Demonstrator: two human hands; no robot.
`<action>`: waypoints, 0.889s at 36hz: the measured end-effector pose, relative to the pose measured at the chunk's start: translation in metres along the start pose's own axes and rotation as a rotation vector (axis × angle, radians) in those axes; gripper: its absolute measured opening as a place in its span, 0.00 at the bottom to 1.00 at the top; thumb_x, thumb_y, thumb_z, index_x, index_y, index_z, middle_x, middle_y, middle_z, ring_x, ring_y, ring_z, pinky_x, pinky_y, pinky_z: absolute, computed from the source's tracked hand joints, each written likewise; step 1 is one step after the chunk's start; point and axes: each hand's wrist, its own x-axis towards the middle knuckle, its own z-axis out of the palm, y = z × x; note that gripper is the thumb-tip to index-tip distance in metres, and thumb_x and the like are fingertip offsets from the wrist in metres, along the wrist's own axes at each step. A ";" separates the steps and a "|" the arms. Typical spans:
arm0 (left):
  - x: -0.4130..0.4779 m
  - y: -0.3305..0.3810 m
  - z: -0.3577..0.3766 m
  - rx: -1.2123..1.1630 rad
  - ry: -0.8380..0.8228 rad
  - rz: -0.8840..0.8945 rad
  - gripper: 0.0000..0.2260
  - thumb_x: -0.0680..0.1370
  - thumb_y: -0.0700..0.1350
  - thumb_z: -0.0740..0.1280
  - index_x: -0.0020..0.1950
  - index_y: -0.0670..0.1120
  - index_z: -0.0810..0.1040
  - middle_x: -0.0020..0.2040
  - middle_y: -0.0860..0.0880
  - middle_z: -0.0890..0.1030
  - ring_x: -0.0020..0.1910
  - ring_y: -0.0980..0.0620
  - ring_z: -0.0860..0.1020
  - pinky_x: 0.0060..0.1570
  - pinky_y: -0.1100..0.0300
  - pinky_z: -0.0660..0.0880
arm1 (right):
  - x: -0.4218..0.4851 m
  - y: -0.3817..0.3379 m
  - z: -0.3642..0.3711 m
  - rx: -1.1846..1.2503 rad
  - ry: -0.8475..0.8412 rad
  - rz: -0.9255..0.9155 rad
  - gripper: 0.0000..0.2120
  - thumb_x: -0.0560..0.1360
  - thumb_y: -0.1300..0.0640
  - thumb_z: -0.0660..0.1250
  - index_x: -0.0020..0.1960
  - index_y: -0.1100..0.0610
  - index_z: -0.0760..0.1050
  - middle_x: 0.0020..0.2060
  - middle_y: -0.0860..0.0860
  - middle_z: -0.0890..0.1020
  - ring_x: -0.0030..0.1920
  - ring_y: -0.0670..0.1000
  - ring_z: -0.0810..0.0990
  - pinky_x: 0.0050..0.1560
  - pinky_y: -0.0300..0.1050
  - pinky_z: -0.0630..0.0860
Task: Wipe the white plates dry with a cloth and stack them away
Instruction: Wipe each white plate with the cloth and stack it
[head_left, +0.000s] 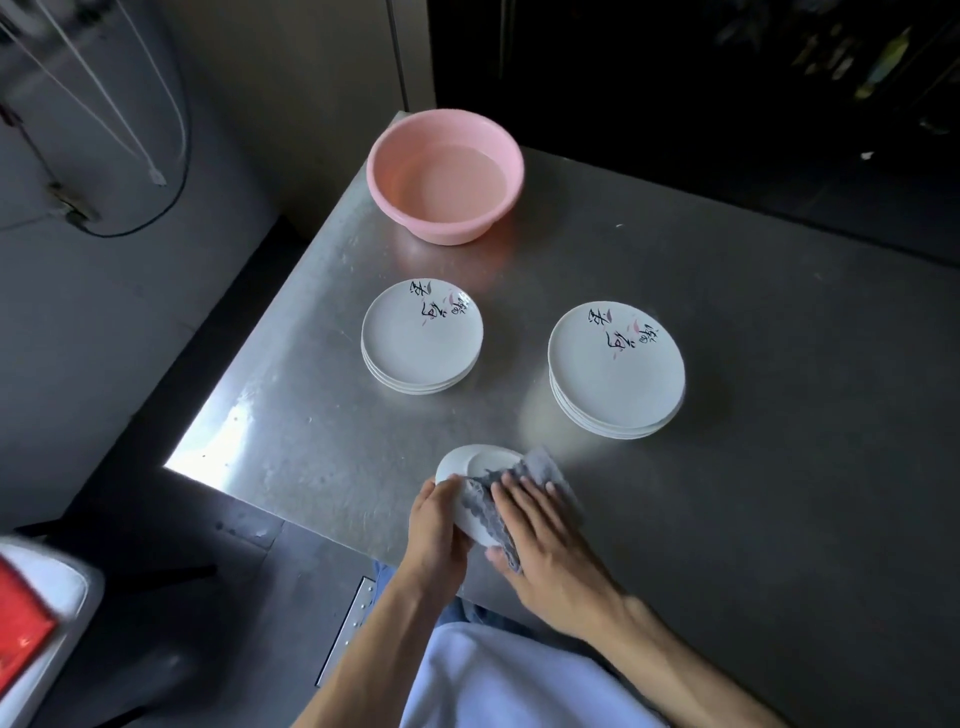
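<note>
6 o'clock: left hand (434, 525) grip clamped on plate (467, 460); right hand (540, 540), grip apart, presses cloth (545, 465). We'd rotate plate steadily.

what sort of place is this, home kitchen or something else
Probably a restaurant or canteen wash-up area rather than a home: a stainless steel table, a left stack and right stack of matching white plates, and a pink basin of water.

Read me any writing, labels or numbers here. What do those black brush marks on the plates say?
Left stack's top plate: black brush-style characters with pink strokes, too stylised and blurred to read.
Right stack's top plate: same design, equally unreadable.
Pink basin, held plate, cloth: no text visible.
</note>
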 end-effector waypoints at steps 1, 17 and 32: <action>-0.001 0.001 0.002 -0.021 -0.020 -0.010 0.19 0.84 0.41 0.62 0.71 0.31 0.70 0.56 0.33 0.82 0.54 0.39 0.82 0.49 0.49 0.80 | 0.002 0.000 -0.002 -0.057 0.041 -0.025 0.31 0.80 0.42 0.58 0.75 0.62 0.67 0.73 0.57 0.71 0.74 0.57 0.69 0.73 0.58 0.66; 0.000 -0.004 -0.008 0.375 -0.050 0.007 0.16 0.88 0.58 0.53 0.63 0.55 0.78 0.59 0.46 0.85 0.55 0.42 0.85 0.43 0.51 0.83 | 0.042 0.031 -0.019 0.730 0.495 0.798 0.12 0.83 0.57 0.62 0.46 0.63 0.76 0.36 0.53 0.81 0.41 0.58 0.80 0.40 0.38 0.69; -0.013 -0.012 -0.012 0.423 -0.038 0.105 0.17 0.88 0.55 0.57 0.58 0.52 0.85 0.52 0.42 0.87 0.50 0.44 0.87 0.39 0.47 0.84 | 0.037 -0.007 0.034 0.315 -0.281 0.378 0.25 0.86 0.48 0.49 0.81 0.50 0.53 0.81 0.48 0.48 0.81 0.49 0.45 0.78 0.49 0.41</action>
